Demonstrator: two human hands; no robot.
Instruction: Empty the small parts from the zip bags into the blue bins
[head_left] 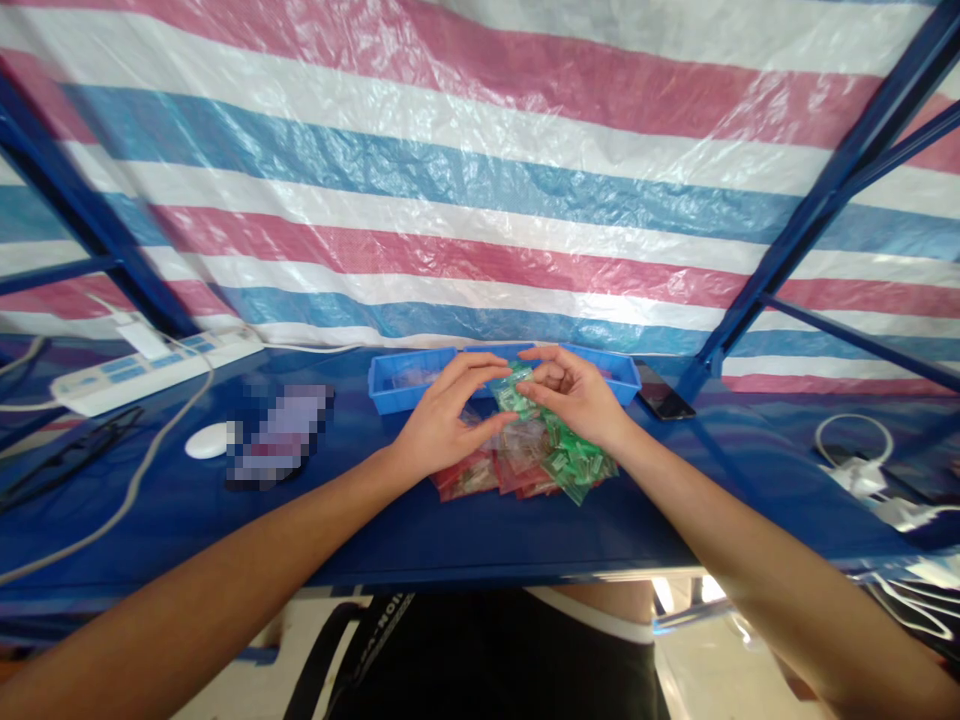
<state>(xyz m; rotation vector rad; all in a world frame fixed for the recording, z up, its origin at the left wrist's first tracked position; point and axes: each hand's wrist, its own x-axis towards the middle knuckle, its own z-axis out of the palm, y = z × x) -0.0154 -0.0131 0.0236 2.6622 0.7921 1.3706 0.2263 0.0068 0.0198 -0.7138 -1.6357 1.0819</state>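
Note:
My left hand (444, 418) and my right hand (574, 397) meet above the blue table (375, 530), and between their fingertips they pinch a small clear bag of green parts (514, 392). Under the hands lies a pile of small bags (525, 462), some with green parts and some with red ones. Right behind the hands stand two shallow blue trays, one on the left (409, 378) and one on the right (611, 366).
A white power strip (150, 368) with cables lies at the back left, with a white mouse (210, 440) and a blurred flat object (279, 436) nearer. A dark phone (664, 398) rests right of the trays. White cables (862, 470) sit at the far right. Blue rack posts frame both sides.

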